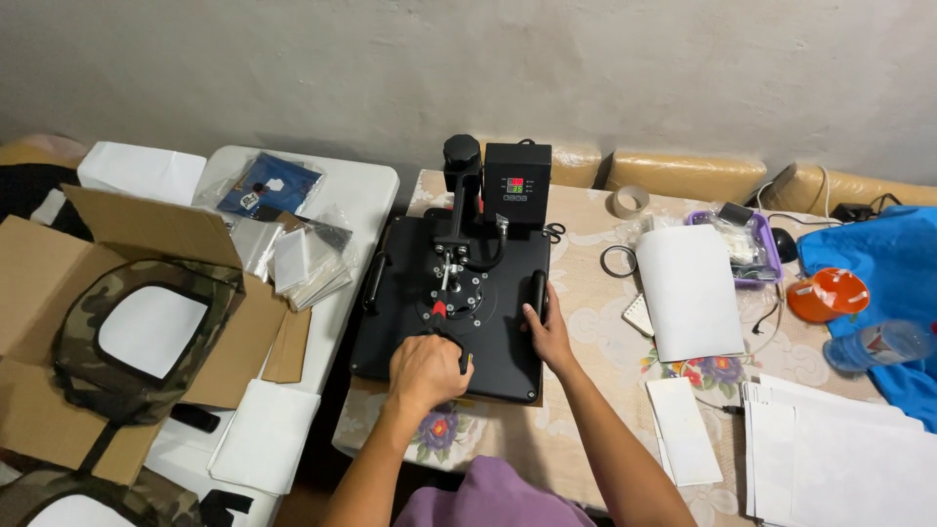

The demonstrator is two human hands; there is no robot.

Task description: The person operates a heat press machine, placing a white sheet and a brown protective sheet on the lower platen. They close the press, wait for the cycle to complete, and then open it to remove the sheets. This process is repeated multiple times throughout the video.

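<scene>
A black heat press (410,312) sits closed on the floral-cloth table (595,322), its control box with a lit display at the back. My left hand (427,369) is wrapped around the round knob at the end of the press's lever handle, near the front edge of the top plate. My right hand (547,330) grips the black side handle (537,293) on the right edge of the press. A matching side handle (372,281) on the left is untouched.
An open cardboard box (59,293) holding camouflage-and-white bags (137,332) stands at the left, with packets (293,259) behind it. White sheets (688,291), tape rolls (630,200), a purple tray (766,249), an orange cap (828,295), a water bottle (878,344) and blue fabric (878,254) lie at the right.
</scene>
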